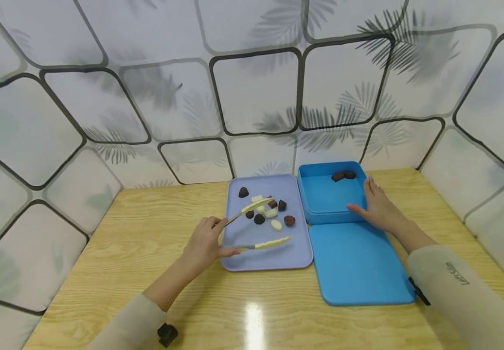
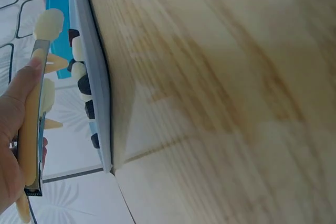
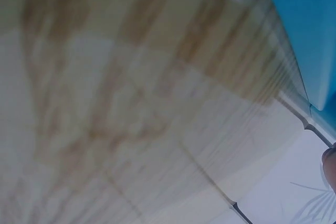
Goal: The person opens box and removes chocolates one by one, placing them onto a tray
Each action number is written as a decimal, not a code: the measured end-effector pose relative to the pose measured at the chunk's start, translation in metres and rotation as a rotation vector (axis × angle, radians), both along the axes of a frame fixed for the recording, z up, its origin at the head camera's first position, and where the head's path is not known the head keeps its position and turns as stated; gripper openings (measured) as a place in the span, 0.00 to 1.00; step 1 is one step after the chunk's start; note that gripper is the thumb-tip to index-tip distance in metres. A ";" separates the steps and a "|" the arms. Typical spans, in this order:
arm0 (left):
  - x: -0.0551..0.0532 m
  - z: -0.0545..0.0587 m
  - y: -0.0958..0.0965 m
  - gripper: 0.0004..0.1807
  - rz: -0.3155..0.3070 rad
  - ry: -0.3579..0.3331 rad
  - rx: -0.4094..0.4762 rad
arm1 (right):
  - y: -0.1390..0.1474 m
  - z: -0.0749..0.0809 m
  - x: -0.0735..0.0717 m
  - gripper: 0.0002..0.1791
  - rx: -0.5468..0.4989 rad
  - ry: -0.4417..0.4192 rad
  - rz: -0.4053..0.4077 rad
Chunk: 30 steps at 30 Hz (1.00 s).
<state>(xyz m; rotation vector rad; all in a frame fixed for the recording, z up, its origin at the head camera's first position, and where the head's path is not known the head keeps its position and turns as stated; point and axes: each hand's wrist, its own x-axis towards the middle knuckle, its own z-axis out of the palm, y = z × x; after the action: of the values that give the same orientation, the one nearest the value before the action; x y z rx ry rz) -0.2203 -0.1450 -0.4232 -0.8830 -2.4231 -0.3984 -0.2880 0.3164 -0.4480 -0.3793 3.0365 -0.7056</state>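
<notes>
My left hand (image 1: pixel 205 243) grips a pair of tongs (image 1: pixel 271 243) with cream-coloured tips, spread apart over the lavender tray (image 1: pixel 252 260). In the left wrist view, the thumb lies along one arm of the tongs. Several chocolates, such as a dark one (image 1: pixel 243 192), a white one (image 1: pixel 276 225) and a brown one (image 1: pixel 289 221), lie on the tray below the tips. My right hand (image 1: pixel 379 206) rests at the near right corner of the blue box (image 1: pixel 328 217), fingers extended along its side wall and thumb toward the front rim. Two dark chocolates (image 1: pixel 344 175) sit at the box's far right.
A flat blue lid (image 1: pixel 361 265) lies on the wooden table (image 1: pixel 147 243) in front of the box, beside the tray. A patterned fabric wall (image 1: pixel 256 92) stands behind the table and along both sides.
</notes>
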 end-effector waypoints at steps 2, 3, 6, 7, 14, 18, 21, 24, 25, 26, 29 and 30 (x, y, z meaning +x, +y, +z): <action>-0.001 0.002 0.002 0.46 0.002 -0.015 0.002 | 0.000 -0.001 0.000 0.57 -0.003 0.001 0.001; -0.002 0.004 0.003 0.46 0.000 -0.023 0.006 | 0.000 -0.001 0.000 0.57 -0.005 0.003 0.001; -0.005 0.009 0.009 0.47 -0.008 -0.045 0.008 | 0.000 -0.001 -0.001 0.57 -0.011 0.006 0.003; -0.006 0.010 0.011 0.47 -0.013 -0.049 0.003 | 0.001 -0.001 -0.001 0.57 -0.011 0.006 0.003; -0.014 0.017 0.026 0.46 -0.028 -0.136 -0.008 | 0.001 0.000 -0.001 0.57 -0.019 -0.005 0.010; -0.019 0.025 0.034 0.44 -0.057 -0.161 -0.003 | 0.001 0.000 -0.001 0.57 -0.022 -0.005 0.011; -0.022 0.031 0.040 0.44 -0.077 -0.170 -0.012 | 0.001 -0.001 -0.002 0.57 -0.021 -0.004 0.008; -0.024 0.036 0.047 0.44 -0.073 -0.196 -0.018 | 0.002 -0.003 -0.003 0.57 -0.019 -0.003 0.006; -0.025 0.037 0.050 0.44 -0.066 -0.208 -0.018 | 0.002 -0.003 -0.003 0.57 -0.016 -0.002 0.004; -0.027 0.039 0.052 0.44 -0.063 -0.218 -0.015 | 0.001 -0.003 -0.003 0.57 -0.015 -0.002 0.002; -0.032 0.044 0.060 0.44 -0.053 -0.235 -0.010 | 0.001 -0.003 -0.003 0.58 -0.010 -0.003 -0.002; -0.034 0.045 0.063 0.43 -0.050 -0.239 -0.012 | 0.001 -0.003 -0.003 0.58 -0.012 -0.003 -0.002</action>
<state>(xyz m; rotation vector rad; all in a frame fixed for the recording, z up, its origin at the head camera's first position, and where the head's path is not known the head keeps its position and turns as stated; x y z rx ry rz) -0.2544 -0.0825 -0.3778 -0.9501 -2.6258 -0.5350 -0.2906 0.3177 -0.4510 -0.3745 3.0314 -0.7239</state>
